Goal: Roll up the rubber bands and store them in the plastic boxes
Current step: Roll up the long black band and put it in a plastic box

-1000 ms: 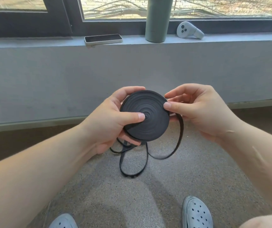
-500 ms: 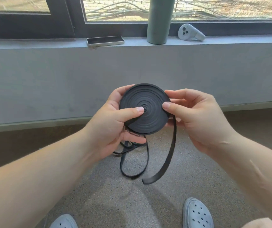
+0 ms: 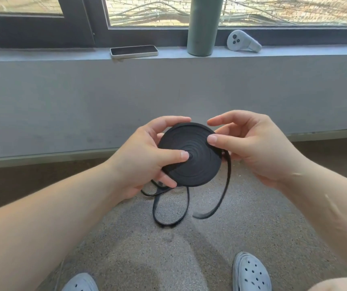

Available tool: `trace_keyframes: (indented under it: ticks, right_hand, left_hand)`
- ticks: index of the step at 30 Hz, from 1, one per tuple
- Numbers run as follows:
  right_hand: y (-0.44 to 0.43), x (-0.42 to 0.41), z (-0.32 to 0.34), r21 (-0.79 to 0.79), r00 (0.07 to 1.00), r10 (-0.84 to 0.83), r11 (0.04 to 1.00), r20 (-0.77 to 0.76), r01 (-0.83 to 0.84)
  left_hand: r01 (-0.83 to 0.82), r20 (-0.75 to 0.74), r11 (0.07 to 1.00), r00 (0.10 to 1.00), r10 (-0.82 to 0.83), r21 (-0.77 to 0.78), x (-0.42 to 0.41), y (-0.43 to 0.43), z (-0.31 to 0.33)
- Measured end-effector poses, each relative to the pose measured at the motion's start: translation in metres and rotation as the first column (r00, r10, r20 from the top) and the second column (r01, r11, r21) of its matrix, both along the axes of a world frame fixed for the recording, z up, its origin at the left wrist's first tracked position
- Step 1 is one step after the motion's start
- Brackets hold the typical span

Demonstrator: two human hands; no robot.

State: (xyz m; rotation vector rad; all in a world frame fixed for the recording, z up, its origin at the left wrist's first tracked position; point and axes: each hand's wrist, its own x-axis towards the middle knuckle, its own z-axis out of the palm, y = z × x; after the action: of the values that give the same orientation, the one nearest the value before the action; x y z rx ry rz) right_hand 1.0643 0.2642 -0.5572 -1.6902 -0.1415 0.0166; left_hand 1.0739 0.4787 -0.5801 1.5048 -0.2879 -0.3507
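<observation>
A black rubber band wound into a flat round coil [image 3: 197, 164] is held in front of me above the floor. My left hand [image 3: 147, 160] grips the coil, thumb pressed on its centre and fingers behind it. My right hand [image 3: 250, 148] pinches the coil's right rim between thumb and fingers. The unrolled tail [image 3: 220, 198] hangs from the right rim, its free end curling near the floor. A loose loop [image 3: 168, 211] of band hangs below my left hand. No plastic box is in view.
A grey speckled floor [image 3: 168, 248] lies below, with my two grey clogs [image 3: 250, 271] at the bottom edge. On the window ledge stand a phone [image 3: 133, 51], a green bottle [image 3: 202, 26] and a white controller [image 3: 242, 42].
The hanging tail has become shorter as more band went onto the coil. My right hand shifted up along the coil's right rim, with its index finger now raised.
</observation>
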Motion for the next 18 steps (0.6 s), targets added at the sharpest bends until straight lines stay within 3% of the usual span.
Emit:
trace_keyframes:
  ticks: [5, 12, 18]
  right_hand:
    - [0.0, 0.0, -0.001, 0.023, 0.998, -0.066, 0.998, -0.008, 0.066]
    - [0.016, -0.008, -0.008, 0.203, 0.989, -0.147, 0.968, -0.014, 0.147]
    - [0.021, -0.008, -0.01, 0.184, 0.986, -0.166, 0.97, 0.03, 0.158]
  left_hand:
    - [-0.234, -0.083, 0.952, 0.972, 0.222, -0.199, 0.001, -0.002, -0.001]
    - [-0.241, -0.156, 0.925, 0.967, 0.202, -0.294, -0.005, -0.007, -0.004]
    - [-0.25, -0.204, 0.922, 0.959, 0.195, -0.295, -0.007, -0.007, -0.004]
